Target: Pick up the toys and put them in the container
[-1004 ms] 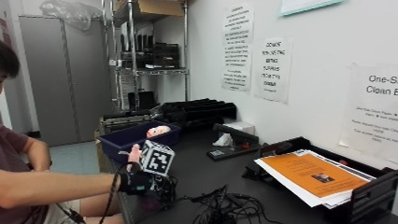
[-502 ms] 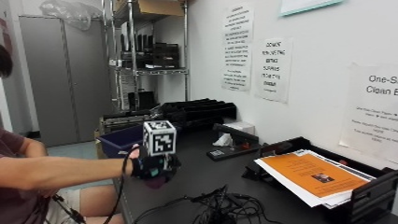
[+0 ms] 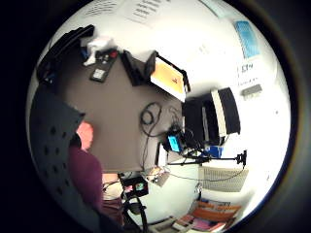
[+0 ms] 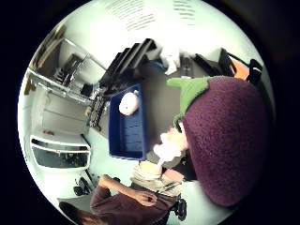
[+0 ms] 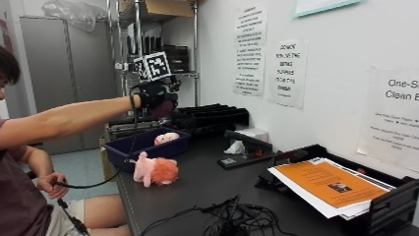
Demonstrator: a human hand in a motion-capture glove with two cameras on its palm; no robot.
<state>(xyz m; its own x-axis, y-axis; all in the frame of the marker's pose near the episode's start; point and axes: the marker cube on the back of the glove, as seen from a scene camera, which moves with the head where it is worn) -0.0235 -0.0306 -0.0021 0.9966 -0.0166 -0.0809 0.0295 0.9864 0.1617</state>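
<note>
I see my hand up in the air above the blue bin, fingers curled round a purple plush toy with a green top. It looks like an eggplant, but I can't be sure. The bin sits at the end of the bench, and a pale pink toy lies inside it. A pink and orange plush lies on the bench just beside the bin. Orange papers lie in a tray further along.
</note>
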